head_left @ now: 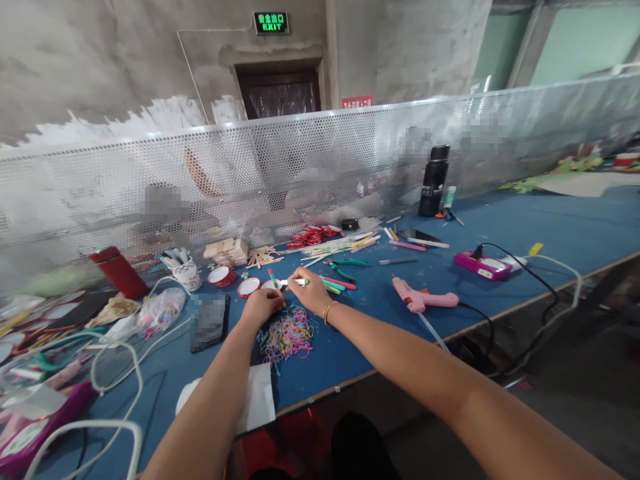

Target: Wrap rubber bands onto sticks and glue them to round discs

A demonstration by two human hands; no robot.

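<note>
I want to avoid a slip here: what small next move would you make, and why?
Probably steady the left hand and guide the white pen to the thin red-and-green stick: the left hand seems to pinch the stick, and the right hand holds the pen close beside it. Whether they touch is too small to tell.

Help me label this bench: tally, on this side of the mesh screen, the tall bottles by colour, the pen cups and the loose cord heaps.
Black tall bottle: 1
Red tall bottle: 1
Pen cup: 1
Loose cord heap: 1
Total: 4
</note>
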